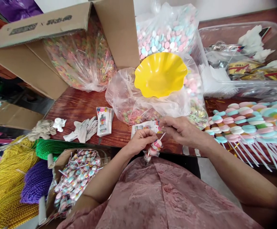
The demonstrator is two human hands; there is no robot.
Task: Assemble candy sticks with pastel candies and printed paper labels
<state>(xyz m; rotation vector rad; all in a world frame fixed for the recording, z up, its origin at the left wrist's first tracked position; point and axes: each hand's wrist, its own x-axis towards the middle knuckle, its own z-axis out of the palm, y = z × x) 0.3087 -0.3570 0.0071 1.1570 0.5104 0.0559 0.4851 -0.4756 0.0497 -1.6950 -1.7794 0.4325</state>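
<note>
Near the front edge of the table, my left hand (pixel 143 140) is closed in a pinch at the top of a wrapped marshmallow candy skewer (pixel 154 149). The skewer hangs tilted above my lap, its pale stick pointing up between my hands. Just to the right, my right hand (pixel 180 129) has its fingers pressed together near the stick's end. Whatever is between those fingers is too small to make out. Behind my left hand lie printed labels (pixel 143 126), partly covered by it. A second stack of printed labels (pixel 104 121) sits farther left on the table.
A yellow wavy bowl (pixel 161 74) rests on bagged candies. Unwrapped candy skewers (pixel 245 122) are piled at right, below a clear bin (pixel 243 82). A cardboard box (pixel 125 31) holds bagged ring candies. Gloves (pixel 83 129) lie left; a box of wrapped skewers (pixel 77 178) stands below.
</note>
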